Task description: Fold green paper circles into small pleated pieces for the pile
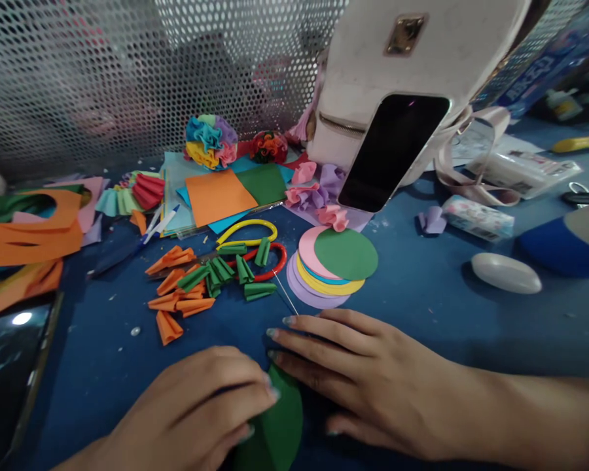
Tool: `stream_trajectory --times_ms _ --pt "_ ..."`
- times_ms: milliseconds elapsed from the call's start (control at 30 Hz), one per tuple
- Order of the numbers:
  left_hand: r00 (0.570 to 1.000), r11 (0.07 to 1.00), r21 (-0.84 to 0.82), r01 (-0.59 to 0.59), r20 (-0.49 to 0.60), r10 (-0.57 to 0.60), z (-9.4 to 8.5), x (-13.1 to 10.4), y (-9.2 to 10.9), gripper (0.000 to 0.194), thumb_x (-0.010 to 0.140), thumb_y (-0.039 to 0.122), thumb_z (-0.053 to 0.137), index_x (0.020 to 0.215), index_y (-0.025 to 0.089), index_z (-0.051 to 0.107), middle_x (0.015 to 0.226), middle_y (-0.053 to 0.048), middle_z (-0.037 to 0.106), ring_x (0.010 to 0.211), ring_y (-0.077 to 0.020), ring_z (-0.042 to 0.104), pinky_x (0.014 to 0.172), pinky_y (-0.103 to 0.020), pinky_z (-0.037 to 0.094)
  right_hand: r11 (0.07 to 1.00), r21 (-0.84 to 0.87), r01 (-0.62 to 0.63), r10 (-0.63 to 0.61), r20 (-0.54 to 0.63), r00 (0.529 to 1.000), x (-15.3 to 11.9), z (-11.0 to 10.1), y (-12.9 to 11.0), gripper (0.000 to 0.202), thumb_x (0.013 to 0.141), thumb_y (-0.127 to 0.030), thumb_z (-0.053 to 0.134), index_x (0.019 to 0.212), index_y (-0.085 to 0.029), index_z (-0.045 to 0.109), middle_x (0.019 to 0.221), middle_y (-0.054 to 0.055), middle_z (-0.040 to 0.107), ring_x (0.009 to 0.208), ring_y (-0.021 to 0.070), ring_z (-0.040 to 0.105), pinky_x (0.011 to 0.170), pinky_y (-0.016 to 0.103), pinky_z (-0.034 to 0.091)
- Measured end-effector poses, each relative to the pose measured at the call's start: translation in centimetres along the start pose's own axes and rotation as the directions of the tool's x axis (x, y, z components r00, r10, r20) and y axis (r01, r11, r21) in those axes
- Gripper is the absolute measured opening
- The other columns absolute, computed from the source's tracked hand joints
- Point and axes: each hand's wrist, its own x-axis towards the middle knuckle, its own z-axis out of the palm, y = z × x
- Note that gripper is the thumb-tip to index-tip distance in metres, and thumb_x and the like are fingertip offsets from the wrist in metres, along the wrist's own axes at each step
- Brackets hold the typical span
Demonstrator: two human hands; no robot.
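Observation:
A dark green paper circle [285, 418] lies at the near edge of the view, with a crease line showing across it. My left hand [201, 405] has its fingers bent over the circle's left side, thumb and fingertips closing on the paper. Stretched nearly flat, my right hand [363, 379] touches the circle's upper edge with its fingertips. A thin white stick [285, 293] runs up from beside those fingertips. Just beyond sits a stack of paper circles, topped by a green circle [346, 254]. Folded green paper pieces [219, 269] and folded orange pieces [177, 301] lie beyond my left hand.
Scissors with yellow and red handles [248, 224] lie partly under the folded pieces. A phone [395, 154] leans against a white backpack [422, 59]. Another phone [14, 373] and orange paper offcuts [29, 239] are at left. A white oval object [505, 273] rests at right.

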Motion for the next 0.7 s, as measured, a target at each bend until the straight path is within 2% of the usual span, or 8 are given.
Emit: stream_trajectory --times_ms 100,200,233,333,433,567,633,700 --pt "0.998 0.999 -0.006 0.036 -0.052 -0.036 -0.3 0.1 -0.6 0.036 0.098 0.008 0.043 0.119 0.024 0.067 0.104 -0.002 0.075 0.097 -0.0135 0.069 0.088 -0.021 0.056 1.000 0.008 0.003 -0.003 0.008 1.000 0.0 0.0 0.0 0.053 0.107 -0.048 0.036 0.148 -0.017 0.052 0.157 0.004 0.047 0.141 0.0194 0.043 0.109 0.032 0.039" --pt "0.990 0.991 0.132 0.002 -0.142 0.017 0.5 0.5 -0.8 0.038 0.100 0.006 0.040 0.108 0.024 0.073 0.093 0.000 0.074 0.086 -0.0127 0.066 0.090 -0.023 0.051 1.000 0.006 0.002 -0.002 0.009 1.000 0.1 0.0 0.1 0.053 0.107 -0.048 0.036 0.148 -0.018 0.050 0.157 0.004 0.046 0.140 0.0198 0.044 0.109 0.033 0.039" --pt "0.995 0.980 0.197 -0.027 -0.084 0.044 0.8 0.5 -0.8 0.037 0.101 0.008 0.042 0.107 0.025 0.074 0.092 0.002 0.075 0.085 -0.0125 0.065 0.090 -0.023 0.050 1.000 0.008 0.001 -0.001 0.008 1.000 0.1 0.0 0.1 0.053 0.107 -0.048 0.037 0.148 -0.018 0.050 0.157 0.004 0.046 0.140 0.0199 0.044 0.109 0.033 0.039" --pt "0.994 0.954 0.294 -0.060 -0.065 0.083 1.5 0.4 -0.8 0.042 0.105 0.013 0.036 0.108 0.026 0.075 0.093 0.001 0.075 0.090 -0.0145 0.064 0.098 -0.027 0.045 0.999 0.033 0.000 0.000 0.011 1.000 0.1 0.0 0.2 0.052 0.106 -0.048 0.039 0.147 -0.018 0.052 0.156 0.005 0.048 0.139 0.0201 0.045 0.109 0.033 0.040" --pt "0.996 0.961 0.268 -0.062 -0.051 0.078 1.6 0.1 -1.0 0.047 0.108 0.017 0.030 0.107 0.026 0.076 0.095 0.001 0.073 0.092 -0.0144 0.061 0.104 -0.026 0.040 0.999 0.051 -0.007 0.006 0.017 1.000 0.1 0.0 0.3 0.052 0.106 -0.049 0.041 0.146 -0.018 0.053 0.155 0.005 0.049 0.139 0.0199 0.045 0.108 0.033 0.041" --pt "0.995 0.969 0.228 -0.099 0.029 0.095 0.9 -0.3 -1.3 0.046 0.109 0.021 0.029 0.108 0.026 0.075 0.098 0.003 0.073 0.097 -0.0126 0.060 0.116 -0.024 0.028 0.999 0.037 -0.008 0.007 0.015 1.000 0.1 0.0 0.4 0.052 0.107 -0.048 0.038 0.147 -0.019 0.053 0.156 0.004 0.048 0.140 0.0199 0.045 0.109 0.032 0.039" --pt "0.992 0.968 0.220 -0.122 0.062 0.111 0.5 -0.4 -1.4 0.044 0.110 0.019 0.031 0.108 0.025 0.074 0.099 0.006 0.074 0.099 -0.0107 0.060 0.121 -0.024 0.021 0.999 0.034 -0.005 0.004 0.017 1.000 0.1 0.0 0.4 0.052 0.107 -0.048 0.036 0.147 -0.019 0.052 0.156 0.003 0.047 0.140 0.0196 0.045 0.110 0.031 0.038" --pt "0.983 0.964 0.196 -0.180 0.071 0.169 0.1 -0.6 -1.5 0.044 0.109 0.017 0.032 0.103 0.025 0.075 0.100 0.008 0.075 0.098 -0.0085 0.062 0.122 -0.024 0.021 0.999 0.044 -0.006 0.005 0.020 1.000 0.1 -0.1 0.4 0.052 0.107 -0.048 0.036 0.147 -0.019 0.052 0.156 0.003 0.047 0.141 0.0193 0.044 0.111 0.031 0.037"
